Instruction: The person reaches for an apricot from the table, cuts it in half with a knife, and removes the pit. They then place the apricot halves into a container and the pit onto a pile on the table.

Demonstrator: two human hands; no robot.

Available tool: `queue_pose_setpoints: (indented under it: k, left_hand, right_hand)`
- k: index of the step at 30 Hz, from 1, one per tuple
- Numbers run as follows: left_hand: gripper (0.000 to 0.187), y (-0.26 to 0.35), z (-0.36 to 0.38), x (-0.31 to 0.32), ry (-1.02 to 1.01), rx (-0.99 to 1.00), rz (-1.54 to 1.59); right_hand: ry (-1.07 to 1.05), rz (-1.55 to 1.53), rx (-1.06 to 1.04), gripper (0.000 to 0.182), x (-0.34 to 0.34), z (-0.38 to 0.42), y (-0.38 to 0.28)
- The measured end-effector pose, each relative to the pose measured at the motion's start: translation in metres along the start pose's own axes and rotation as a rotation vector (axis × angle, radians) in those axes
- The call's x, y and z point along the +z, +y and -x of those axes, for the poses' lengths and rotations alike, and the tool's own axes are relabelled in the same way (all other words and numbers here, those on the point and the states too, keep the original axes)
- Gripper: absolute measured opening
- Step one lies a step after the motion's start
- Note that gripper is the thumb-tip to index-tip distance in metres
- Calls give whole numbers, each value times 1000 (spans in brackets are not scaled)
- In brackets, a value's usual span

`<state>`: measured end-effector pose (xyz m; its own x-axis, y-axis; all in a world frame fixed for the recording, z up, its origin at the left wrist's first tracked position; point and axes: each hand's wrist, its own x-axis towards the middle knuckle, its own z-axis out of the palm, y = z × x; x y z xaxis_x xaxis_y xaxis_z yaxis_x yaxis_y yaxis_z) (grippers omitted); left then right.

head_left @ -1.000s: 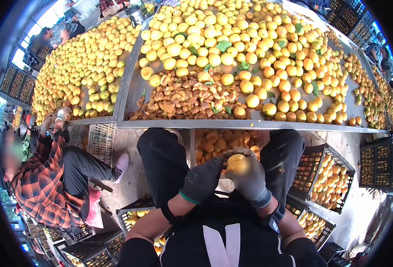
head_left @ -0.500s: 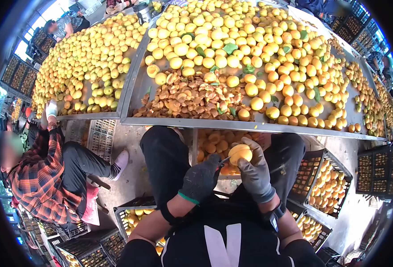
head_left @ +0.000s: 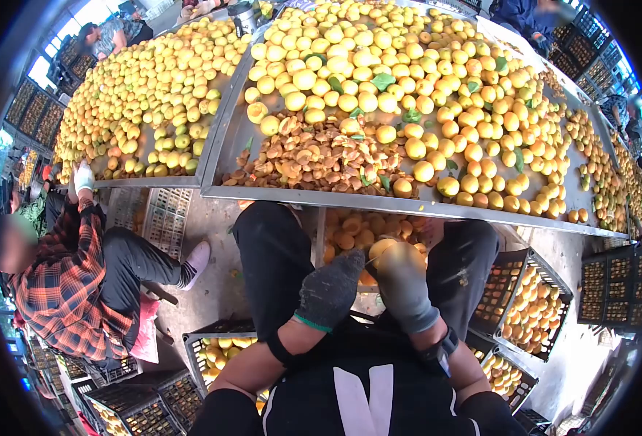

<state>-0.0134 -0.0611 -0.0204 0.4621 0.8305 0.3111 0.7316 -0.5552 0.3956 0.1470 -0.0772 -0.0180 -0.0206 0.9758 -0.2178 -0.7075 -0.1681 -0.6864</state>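
Observation:
My left hand [head_left: 328, 291], in a dark glove with a green cuff, is closed around a small knife [head_left: 370, 263]. Only its thin blade shows, and the tip touches a yellow-orange apricot [head_left: 381, 251]. My right hand [head_left: 406, 291], in a grey glove, grips that apricot from the right, its fingers blurred and partly covering the fruit. Both hands are close together above my lap. Beyond and below them a crate of orange apricot pieces [head_left: 350, 227] sits under the table edge.
A metal-rimmed table [head_left: 321, 198] spans the front, heaped with apricots [head_left: 379, 65] and a pile of brownish pits or scraps [head_left: 317, 152]. Fruit-filled black crates [head_left: 532, 312] stand right, another crate [head_left: 223, 356] left. A person in a plaid shirt [head_left: 63, 291] sits at the left.
My right hand has turned over the apricot, now covering more of it. My left hand has moved slightly up and right with the knife. The view has shifted a little.

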Motion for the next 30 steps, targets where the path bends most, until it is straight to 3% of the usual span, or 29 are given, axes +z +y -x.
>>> queue_pose_setpoints:
  k: [3,5,7,8,10,14,16,17,19,23,27,30]
  left_hand:
    - [51,0,-1,-3,-64,-46,-29]
    - [52,-4,0,-5,-112,-44,-93]
    - [51,-7,1,-2,-105,-40,-105]
    - [51,-7,1,-1,-103,-38,-116]
    - [50,-1,0,-6,-114,-49,-108]
    - [48,3,1,-11,-97,-50,-60]
    - [48,-1,6,-6,-78,-25,-65]
    - [49,-3,8,-4,-59,4,-70]
    - [49,-4,9,-5,-81,-4,-77]
    - [51,-1,6,-10,-195,-27,-159]
    - [54,-3,8,-8,-122,15,-69]
    - [56,0,7,-14,-198,-16,-97]
  right_hand:
    - [18,-265,141,36,2,-3,9]
    - [13,-227,141,36,-3,-1,5]
    - [-112,986,-200,39,-8,-1,-4]
    - [-114,987,-201,39,-5,0,-3]
    - [29,254,-36,38,2,1,0]
    - [33,138,-20,36,-7,6,12]
    - [-62,422,-28,42,-20,4,22]
    - [-64,422,-29,42,-25,5,26]
    - [-1,178,23,41,-19,6,25]
    - [-68,145,81,45,-6,10,18]
    - [-86,130,68,48,-9,7,18]
    - [-88,49,87,49,-8,9,18]
